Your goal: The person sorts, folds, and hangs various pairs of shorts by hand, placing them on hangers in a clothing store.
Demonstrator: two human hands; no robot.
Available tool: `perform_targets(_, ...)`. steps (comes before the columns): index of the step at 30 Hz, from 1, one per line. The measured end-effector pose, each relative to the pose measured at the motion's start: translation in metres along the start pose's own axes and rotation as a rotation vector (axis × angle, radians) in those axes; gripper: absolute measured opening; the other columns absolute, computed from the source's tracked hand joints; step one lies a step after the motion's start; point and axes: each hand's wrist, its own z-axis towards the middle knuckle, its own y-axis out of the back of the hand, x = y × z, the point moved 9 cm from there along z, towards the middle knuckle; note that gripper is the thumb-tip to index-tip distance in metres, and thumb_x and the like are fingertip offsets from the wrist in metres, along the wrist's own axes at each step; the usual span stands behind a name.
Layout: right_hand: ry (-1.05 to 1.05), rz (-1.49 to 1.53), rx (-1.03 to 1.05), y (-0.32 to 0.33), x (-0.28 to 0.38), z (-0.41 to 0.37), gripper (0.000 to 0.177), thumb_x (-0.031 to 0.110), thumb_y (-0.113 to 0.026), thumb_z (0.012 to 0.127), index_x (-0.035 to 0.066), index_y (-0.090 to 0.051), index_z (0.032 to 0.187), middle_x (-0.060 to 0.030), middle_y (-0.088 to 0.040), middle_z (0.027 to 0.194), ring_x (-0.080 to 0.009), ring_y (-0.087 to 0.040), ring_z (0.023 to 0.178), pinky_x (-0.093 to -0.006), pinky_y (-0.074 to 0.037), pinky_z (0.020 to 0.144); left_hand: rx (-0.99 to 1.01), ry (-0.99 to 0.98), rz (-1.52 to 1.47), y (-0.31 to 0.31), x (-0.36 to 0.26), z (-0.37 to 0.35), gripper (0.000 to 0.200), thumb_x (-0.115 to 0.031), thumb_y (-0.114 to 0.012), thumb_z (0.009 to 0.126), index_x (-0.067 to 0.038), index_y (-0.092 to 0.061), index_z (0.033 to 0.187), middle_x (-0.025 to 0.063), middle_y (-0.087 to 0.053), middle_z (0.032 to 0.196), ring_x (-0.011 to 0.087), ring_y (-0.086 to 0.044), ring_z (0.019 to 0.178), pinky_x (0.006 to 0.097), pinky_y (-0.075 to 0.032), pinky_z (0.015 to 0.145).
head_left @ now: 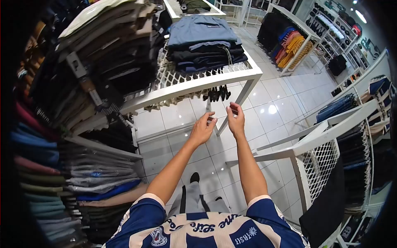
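My left hand (202, 129) is held out in front of me with its fingers loosely bent and apart, nothing in it. Beside it, my right hand (235, 120) is raised with fingers partly curled and no object showing in the grasp. A small gap separates the two hands. Just beyond them, black hangers (219, 94) hang beneath the edge of a white metal display table (194, 87). On its mesh top lies a stack of folded trousers, with a grey-blue pair (202, 31) uppermost and dark ones (198, 56) below.
Tall piles of dark folded clothes (111, 53) stand at the left, above hanging garments (99, 173). To my right is a white frame with a mesh panel (318, 165) and a black cloth (324, 206). Yellow garments (295, 49) hang farther back over the tiled floor (269, 99).
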Motion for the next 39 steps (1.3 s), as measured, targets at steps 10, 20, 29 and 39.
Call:
perform_targets(10,-0.251,0.178,0.154,-0.050,-0.091,0.107,0.066,0.044,-0.056,0.105,0.003,-0.043,0.155,-0.0261,-0.058,0.144,-0.0340,-0.056,0.135,-0.0392,-0.041,0.113,-0.061,-0.041,0.083,-0.049,0.025,0.092,0.055,-0.030,-0.055,0.105,-0.006,-0.044,0.153,0.0230,-0.064,0.138,0.0348,-0.072,0.107,0.0426,-0.054,0.097)
perform_targets(20,-0.114,0.048,0.122,-0.045,-0.097,0.120,0.044,0.028,-0.052,0.106,-0.002,-0.063,0.137,-0.0220,-0.070,0.118,-0.0290,-0.066,0.109,-0.0393,-0.050,0.094,-0.088,0.026,0.098,-0.048,0.018,0.086,0.066,-0.038,-0.054,0.104,0.004,-0.040,0.153,0.0291,-0.052,0.149,0.0406,-0.066,0.120,0.0461,-0.048,0.107)
perform_targets(29,-0.146,0.250,0.017,-0.001,-0.070,0.048,0.043,0.023,-0.051,0.109,-0.005,-0.060,0.140,-0.0132,-0.066,0.111,-0.0210,-0.064,0.105,-0.0324,-0.049,0.096,-0.085,0.004,0.092,-0.050,0.028,0.064,0.065,-0.037,-0.056,0.104,0.005,-0.043,0.151,0.0299,-0.055,0.146,0.0396,-0.069,0.115,0.0454,-0.051,0.103)
perform_targets(39,0.030,-0.114,-0.007,0.029,-0.044,0.061,0.039,0.025,-0.051,0.107,-0.001,-0.065,0.133,-0.0195,-0.063,0.102,-0.0313,-0.065,0.098,-0.0398,-0.050,0.089,-0.107,0.018,0.016,-0.058,0.033,0.044,0.063,-0.037,-0.060,0.105,-0.003,-0.043,0.154,0.0245,-0.062,0.139,0.0281,-0.073,0.100,0.0389,-0.056,0.090)
